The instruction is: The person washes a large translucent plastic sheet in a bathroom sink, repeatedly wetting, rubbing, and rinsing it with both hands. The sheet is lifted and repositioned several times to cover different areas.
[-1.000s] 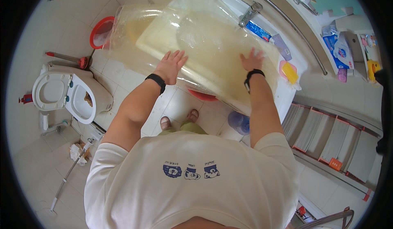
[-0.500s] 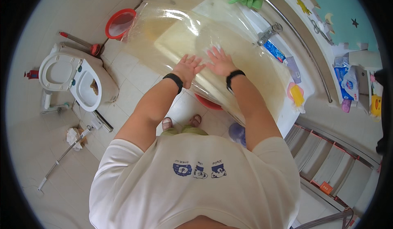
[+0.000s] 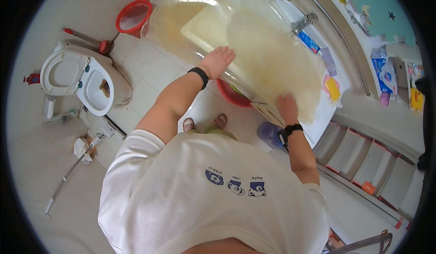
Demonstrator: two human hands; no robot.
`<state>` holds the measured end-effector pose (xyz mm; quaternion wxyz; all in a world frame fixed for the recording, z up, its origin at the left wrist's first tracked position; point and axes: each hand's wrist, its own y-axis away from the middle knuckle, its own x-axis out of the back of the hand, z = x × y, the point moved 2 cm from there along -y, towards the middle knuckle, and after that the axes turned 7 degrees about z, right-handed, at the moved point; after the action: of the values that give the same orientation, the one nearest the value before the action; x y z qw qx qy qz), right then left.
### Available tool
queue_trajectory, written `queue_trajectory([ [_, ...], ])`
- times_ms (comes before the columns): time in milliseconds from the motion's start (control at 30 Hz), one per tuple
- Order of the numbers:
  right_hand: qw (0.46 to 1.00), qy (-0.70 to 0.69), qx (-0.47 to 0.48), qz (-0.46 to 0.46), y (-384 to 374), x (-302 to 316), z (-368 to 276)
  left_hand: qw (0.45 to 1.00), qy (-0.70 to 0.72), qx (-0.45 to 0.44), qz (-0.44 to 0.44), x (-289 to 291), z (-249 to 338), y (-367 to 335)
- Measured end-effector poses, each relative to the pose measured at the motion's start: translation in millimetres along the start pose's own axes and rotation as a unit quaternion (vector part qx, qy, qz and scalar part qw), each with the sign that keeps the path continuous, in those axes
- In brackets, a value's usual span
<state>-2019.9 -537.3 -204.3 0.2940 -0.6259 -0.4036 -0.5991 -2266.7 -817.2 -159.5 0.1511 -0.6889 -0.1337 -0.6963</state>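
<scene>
A large clear, yellowish plastic sheet (image 3: 272, 63) lies spread over a white basin or tub surface, with a pale flat slab shape (image 3: 204, 31) showing through it. My left hand (image 3: 219, 62) rests flat on the sheet's near edge, fingers stretched out close together. Farther right and nearer to me, my right hand (image 3: 287, 110) lies on the sheet's near right part, fingers extended and pointing away from me. Both wrists wear black bands. Just left of the right hand, a pale panel (image 3: 268, 113) juts out from under the sheet's edge.
Below the sheet's edge sit a red basin (image 3: 234, 97) and a blue-purple container (image 3: 270, 134). A chrome faucet (image 3: 305, 22) and yellow sponge (image 3: 333, 89) line the white ledge. Leftward are a red bucket (image 3: 134, 18), a plunger (image 3: 103, 46) and a toilet (image 3: 97, 88); rightward, a folding ladder (image 3: 359, 161).
My right hand has moved right and toward me across the sheet. The left hand has shifted slightly up and right, its fingers now closer together. The view has shifted and turned a little.
</scene>
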Motion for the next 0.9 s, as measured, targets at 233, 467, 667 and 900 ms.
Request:
queue_trajectory([
  [233, 0.942, -0.061, 0.278, 0.18, -41.1, 6.1, -183.5, 0.993, 0.037, 0.034, 0.11, -5.4, -14.5, 38.7],
  [467, 0.939, -0.061, 0.271, 0.201, -51.0, 11.3, -316.6, 0.985, -0.032, 0.1, 0.133, -14.7, -115.1, 69.0],
  [667, 0.971, -0.079, 0.19, 0.125, -38.8, 11.4, -241.6, 0.987, -0.063, 0.114, 0.092, -5.2, -158.6, 86.6],
  [900, 0.985, 0.029, 0.01, 0.17, 39.7, 40.0, -101.3, 0.98, -0.131, 0.117, 0.098, 14.2, -144.9, 89.6],
])
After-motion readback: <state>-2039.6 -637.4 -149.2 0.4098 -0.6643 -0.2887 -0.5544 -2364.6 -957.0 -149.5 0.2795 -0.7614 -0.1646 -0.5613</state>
